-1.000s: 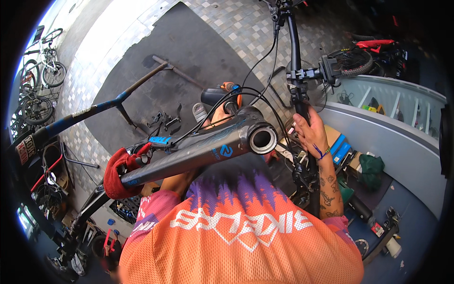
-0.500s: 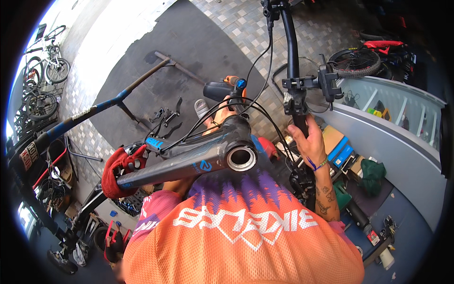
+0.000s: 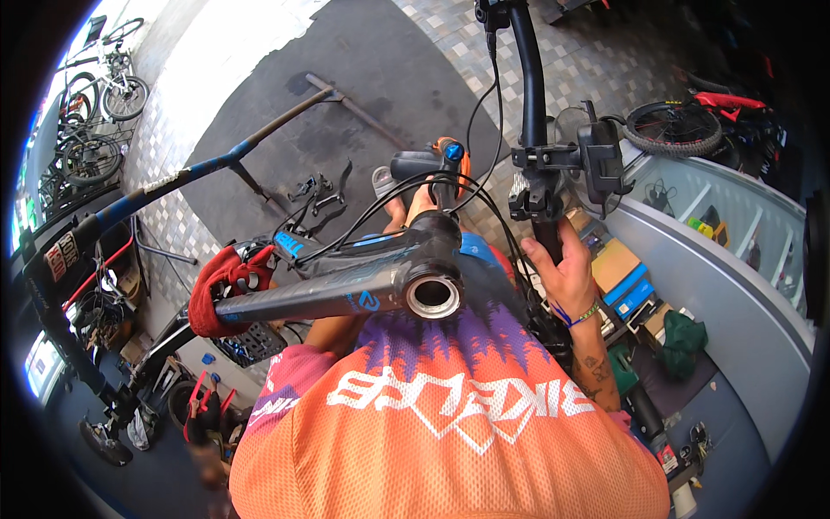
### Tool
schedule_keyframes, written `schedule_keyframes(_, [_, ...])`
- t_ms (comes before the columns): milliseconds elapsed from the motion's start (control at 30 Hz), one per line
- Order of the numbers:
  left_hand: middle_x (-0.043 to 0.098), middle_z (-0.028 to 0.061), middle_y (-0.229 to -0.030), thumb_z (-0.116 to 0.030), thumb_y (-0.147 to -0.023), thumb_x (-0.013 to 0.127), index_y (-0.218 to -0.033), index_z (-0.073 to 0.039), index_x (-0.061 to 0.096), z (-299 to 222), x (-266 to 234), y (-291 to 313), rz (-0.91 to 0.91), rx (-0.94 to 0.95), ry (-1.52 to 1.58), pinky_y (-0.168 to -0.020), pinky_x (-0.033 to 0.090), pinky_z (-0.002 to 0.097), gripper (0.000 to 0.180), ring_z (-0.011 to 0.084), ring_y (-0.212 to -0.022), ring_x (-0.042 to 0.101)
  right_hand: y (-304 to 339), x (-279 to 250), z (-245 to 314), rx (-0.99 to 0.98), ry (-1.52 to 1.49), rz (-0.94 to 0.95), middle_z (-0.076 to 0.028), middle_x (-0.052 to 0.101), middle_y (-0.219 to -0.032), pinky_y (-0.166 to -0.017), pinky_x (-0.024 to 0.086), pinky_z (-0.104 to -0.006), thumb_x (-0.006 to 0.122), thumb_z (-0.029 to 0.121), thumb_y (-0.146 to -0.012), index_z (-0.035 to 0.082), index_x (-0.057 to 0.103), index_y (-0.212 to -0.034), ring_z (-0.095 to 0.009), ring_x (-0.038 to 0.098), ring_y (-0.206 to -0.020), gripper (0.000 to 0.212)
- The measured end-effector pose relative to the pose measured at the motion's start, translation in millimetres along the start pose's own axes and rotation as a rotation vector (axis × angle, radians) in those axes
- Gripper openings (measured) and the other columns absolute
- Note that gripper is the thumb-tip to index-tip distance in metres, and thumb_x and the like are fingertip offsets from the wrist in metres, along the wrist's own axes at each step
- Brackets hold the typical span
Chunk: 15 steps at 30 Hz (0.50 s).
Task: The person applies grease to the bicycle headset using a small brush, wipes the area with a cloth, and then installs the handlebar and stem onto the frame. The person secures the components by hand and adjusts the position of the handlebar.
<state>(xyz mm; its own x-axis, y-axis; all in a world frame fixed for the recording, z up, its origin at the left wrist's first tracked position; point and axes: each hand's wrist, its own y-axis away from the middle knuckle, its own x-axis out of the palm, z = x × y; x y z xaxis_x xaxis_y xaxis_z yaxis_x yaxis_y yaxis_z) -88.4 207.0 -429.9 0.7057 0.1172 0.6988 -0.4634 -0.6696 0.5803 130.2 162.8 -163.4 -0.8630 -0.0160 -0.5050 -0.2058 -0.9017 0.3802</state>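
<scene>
In front of me a dark grey bicycle frame (image 3: pixel 337 292) is held up, its open head tube (image 3: pixel 433 296) facing me. My left hand (image 3: pixel 422 204), partly hidden behind the frame, is closed round a black tool with a blue round end (image 3: pixel 453 152) and an orange part; its kind is unclear. My right hand (image 3: pixel 566 270) grips a black tube (image 3: pixel 546 235) just under the stem of a handlebar (image 3: pixel 533 78). A phone holder (image 3: pixel 599 157) is clamped on that bar. Black cables (image 3: pixel 389 183) arch from the bar side over the frame.
A red cloth (image 3: pixel 216 290) wraps the frame at the blue stand (image 3: pixel 194 169). Brake parts (image 3: pixel 328 195) lie on the dark mat (image 3: pixel 259 112). On the right stand a glass display case (image 3: pixel 735 208), boxes (image 3: pixel 618 264) and a green cloth (image 3: pixel 681 344). More bikes (image 3: pixel 91 156) stand far left.
The whole view has shifted a little, with the surroundings now further right. My left hand and its tool sit slightly more to the right beyond the head tube. My right hand keeps its grip.
</scene>
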Motion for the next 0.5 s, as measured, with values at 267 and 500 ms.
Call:
schedule_keyframes(267, [0.066,0.0005,-0.112,-0.02,-0.094,0.079,-0.127,-0.008,0.063,-19.3,13.0,3.1,0.025,0.039,-0.12,-0.08,0.053,0.0253,0.039,0.0099,-0.093,0.063,-35.2,10.6,1.8,-0.006,-0.021,0.038,-0.016,0.072,-0.096,-0.077,0.054,-0.0367,0.073,0.031,-0.099,-0.001,0.062,-0.126,-0.024,0.07,-0.085,0.043])
schedule_keyframes(500, [0.066,0.0005,-0.118,-0.017,-0.092,0.081,-0.131,-0.008,0.062,-29.7,21.2,12.4,0.029,0.063,-0.223,-0.084,0.053,0.0255,0.044,0.0101,-0.1,0.064,-57.8,12.1,27.3,0.046,-0.373,0.163,0.006,0.052,-0.08,-0.05,0.032,-0.0212,0.07,0.027,-0.103,0.005,0.059,-0.132,-0.001,0.041,-0.062,0.037])
